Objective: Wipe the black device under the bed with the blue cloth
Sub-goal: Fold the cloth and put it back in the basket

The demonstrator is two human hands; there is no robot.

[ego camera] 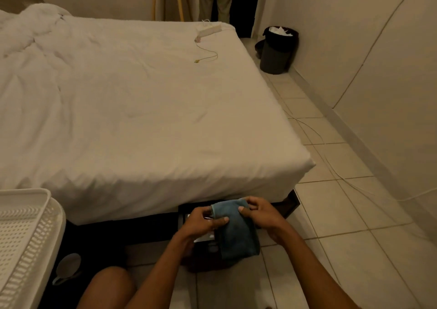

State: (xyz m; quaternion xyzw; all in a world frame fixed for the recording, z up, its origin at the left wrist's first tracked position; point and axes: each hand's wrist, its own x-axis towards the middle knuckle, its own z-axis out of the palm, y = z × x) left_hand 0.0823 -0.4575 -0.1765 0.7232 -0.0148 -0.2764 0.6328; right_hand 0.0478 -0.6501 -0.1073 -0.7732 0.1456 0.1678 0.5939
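The blue cloth (236, 230) hangs folded in front of the bed's lower edge, held up by both hands. My left hand (201, 223) pinches its left edge with thumb on the fabric. My right hand (260, 211) grips its upper right corner. The black device (203, 240) lies on the floor, partly under the bed (142, 110), mostly hidden behind the cloth and my left hand; a pale label or screen shows on it.
A white perforated plastic basket (26, 237) stands at the left. A black bin (277, 48) stands by the far wall. A white cable (331, 164) runs over the tiled floor at right. A power strip (209, 30) lies on the bed. My knee (106, 287) is below.
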